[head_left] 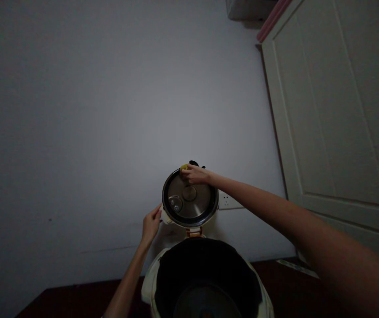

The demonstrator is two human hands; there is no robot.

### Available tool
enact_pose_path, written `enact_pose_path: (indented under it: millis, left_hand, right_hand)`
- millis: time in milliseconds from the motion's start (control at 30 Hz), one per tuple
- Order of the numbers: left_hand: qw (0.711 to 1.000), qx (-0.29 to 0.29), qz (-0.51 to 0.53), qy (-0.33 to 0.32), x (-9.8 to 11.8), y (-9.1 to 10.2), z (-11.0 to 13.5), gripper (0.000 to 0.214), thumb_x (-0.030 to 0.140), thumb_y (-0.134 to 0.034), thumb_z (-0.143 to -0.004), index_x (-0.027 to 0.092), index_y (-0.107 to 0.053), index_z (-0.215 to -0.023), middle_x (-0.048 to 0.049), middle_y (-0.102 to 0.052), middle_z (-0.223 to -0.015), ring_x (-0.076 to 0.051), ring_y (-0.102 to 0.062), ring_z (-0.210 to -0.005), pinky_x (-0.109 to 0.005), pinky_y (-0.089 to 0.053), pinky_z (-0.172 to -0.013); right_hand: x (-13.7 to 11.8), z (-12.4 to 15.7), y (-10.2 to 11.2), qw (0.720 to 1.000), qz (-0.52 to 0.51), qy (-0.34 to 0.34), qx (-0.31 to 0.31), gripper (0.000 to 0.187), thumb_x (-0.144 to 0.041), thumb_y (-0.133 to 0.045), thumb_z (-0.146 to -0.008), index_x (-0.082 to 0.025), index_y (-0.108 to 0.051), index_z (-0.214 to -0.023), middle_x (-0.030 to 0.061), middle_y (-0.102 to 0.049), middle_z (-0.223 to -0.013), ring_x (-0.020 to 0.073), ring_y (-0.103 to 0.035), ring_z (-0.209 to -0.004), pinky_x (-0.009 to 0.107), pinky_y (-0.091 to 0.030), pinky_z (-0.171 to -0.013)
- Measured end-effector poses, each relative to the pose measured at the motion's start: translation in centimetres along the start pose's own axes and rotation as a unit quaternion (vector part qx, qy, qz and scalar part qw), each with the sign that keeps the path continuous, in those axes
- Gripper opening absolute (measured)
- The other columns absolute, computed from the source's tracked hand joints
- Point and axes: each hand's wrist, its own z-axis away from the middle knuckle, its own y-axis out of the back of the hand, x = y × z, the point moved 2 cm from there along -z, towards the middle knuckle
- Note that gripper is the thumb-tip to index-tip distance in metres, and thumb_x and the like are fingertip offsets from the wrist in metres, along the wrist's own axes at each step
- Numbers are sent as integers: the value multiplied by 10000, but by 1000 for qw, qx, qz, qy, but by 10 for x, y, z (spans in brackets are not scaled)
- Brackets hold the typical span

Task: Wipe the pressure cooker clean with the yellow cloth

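An electric pressure cooker (148, 282) with a pale body and a dark inside stands before me. Its round lid (202, 207) is tilted up on the rear hinge, with the metal inner face and black rim toward me. My left hand (151, 225) grips the pale side handle at the lid's lower left edge. My right hand (196, 174) reaches across to the top of the lid. Pinched in its fingers is a small yellow sponge (184, 167), pressed against the upper rim. The fingers partly cover the sponge.
The cooker is on a dark reddish-brown table (86, 300) against a grey wall (110, 110). A wall socket (227, 201) sits just right of the lid. At the right stands a pale panelled door (324, 110), with pink fabric (273, 20) at its upper corner.
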Motion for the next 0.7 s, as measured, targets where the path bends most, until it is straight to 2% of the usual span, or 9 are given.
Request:
enact_pose_path:
  millis: [100,200,333,433,567,700]
  left_hand:
    - [1000,1,-14,-8,-3,0,0,338,171,-527,-863,148,-633,-1184,-93,-667,-1164,-231,-678,-948,-343,-589,-715]
    - [999,7,-29,-13,-6,0,-2,352,198,-516,-869,156,-622,-1202,-92,-659,-1181,-233,-678,-942,-352,-588,-718]
    - [998,-1,-49,-35,-4,-1,-7,358,225,-506,-868,165,-626,-1200,-88,-645,-1205,-239,-669,-978,-365,-576,-762]
    - [997,-4,-65,-51,-2,-1,-10,360,215,-501,-860,163,-633,-1191,-89,-640,-1211,-251,-646,-1038,-381,-561,-809]
    - [996,11,-67,-59,-4,-1,-10,356,225,-504,-854,176,-643,-1178,-75,-657,-1185,-247,-639,-1055,-396,-541,-853]
    - [996,26,-52,-63,-8,-2,-9,348,236,-514,-847,190,-654,-1162,-52,-661,-1181,-244,-632,-1071,-397,-533,-869]
  right_hand:
    - [-10,29,-6,998,27,-51,-33,243,-177,-536,-827,-244,-675,-639,17,-667,-731,213,-509,-999,338,-460,-760]
    - [-34,53,-5,992,45,-101,-61,260,-169,-550,-803,-249,-674,-590,26,-643,-616,216,-553,-892,350,-474,-744]
    - [-74,61,2,978,2,-188,-95,173,-176,-599,-790,-186,-743,-694,90,-705,-717,266,-590,-845,479,-421,-897]
    - [-100,63,6,948,-106,-271,-132,166,-132,-593,-789,-89,-753,-787,185,-711,-857,327,-587,-929,543,-363,-949]
    - [-123,70,12,916,-184,-319,-160,241,-48,-503,-809,19,-715,-901,278,-670,-943,347,-586,-949,513,-436,-842]
    - [-145,73,23,896,-242,-326,-178,300,-8,-420,-824,28,-680,-971,277,-658,-967,326,-601,-933,459,-477,-786]
